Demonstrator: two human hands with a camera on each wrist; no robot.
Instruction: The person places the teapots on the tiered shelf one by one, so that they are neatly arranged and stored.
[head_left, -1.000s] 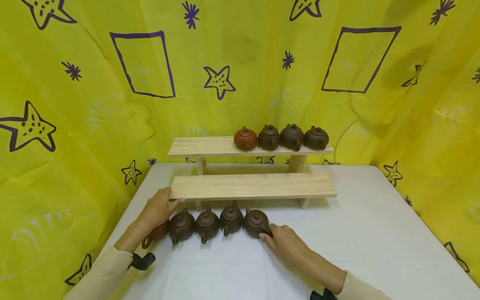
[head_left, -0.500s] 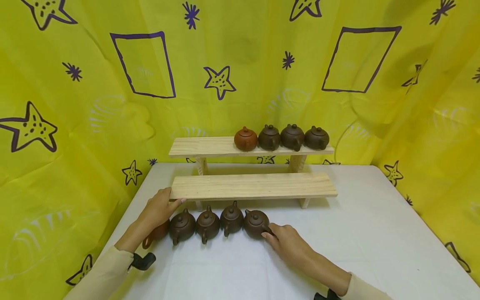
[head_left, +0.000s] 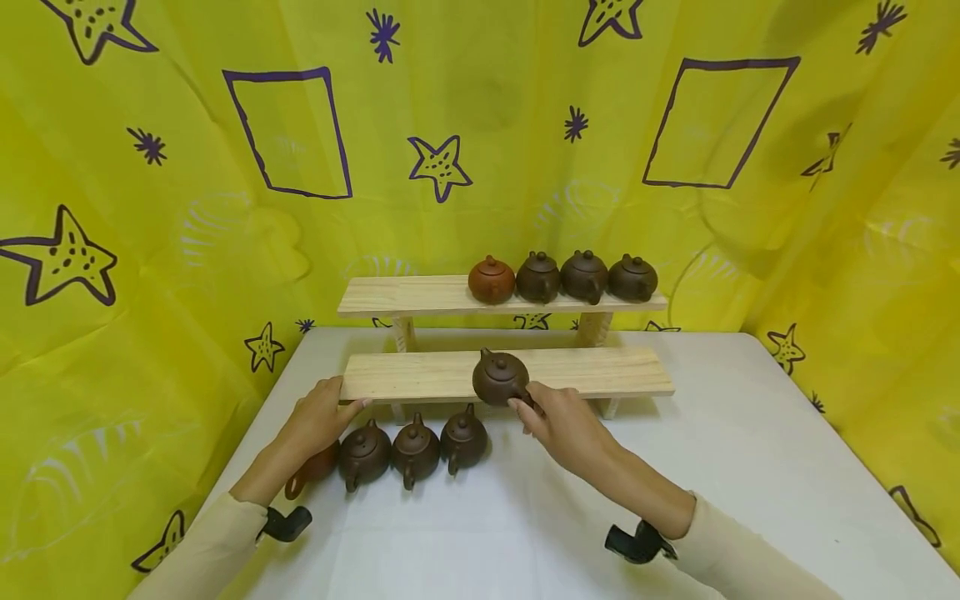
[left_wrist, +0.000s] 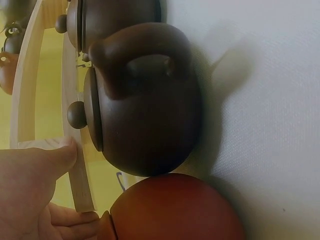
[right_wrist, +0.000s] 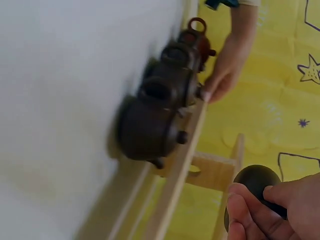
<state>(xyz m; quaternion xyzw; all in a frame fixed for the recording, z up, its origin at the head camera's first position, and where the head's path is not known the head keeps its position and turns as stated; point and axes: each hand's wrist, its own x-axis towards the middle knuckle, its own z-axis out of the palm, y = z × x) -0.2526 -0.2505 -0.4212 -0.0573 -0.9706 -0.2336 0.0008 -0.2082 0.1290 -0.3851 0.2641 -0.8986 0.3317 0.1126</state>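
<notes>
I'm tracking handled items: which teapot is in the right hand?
The dark brown teapot seen against the lower shelf in the head view, its handle in the right hand. The other teapots stand on the table or upper shelf.

Left hand (left_wrist: 32, 187) gripping wooden shelf (left_wrist: 81, 185)

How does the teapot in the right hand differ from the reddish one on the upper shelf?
The held teapot is dark brown; the reddish teapot is orange-brown. The held teapot is gripped by the right hand, while the reddish teapot stands on the upper shelf, leftmost in a row. Both are round and lidded.
</notes>
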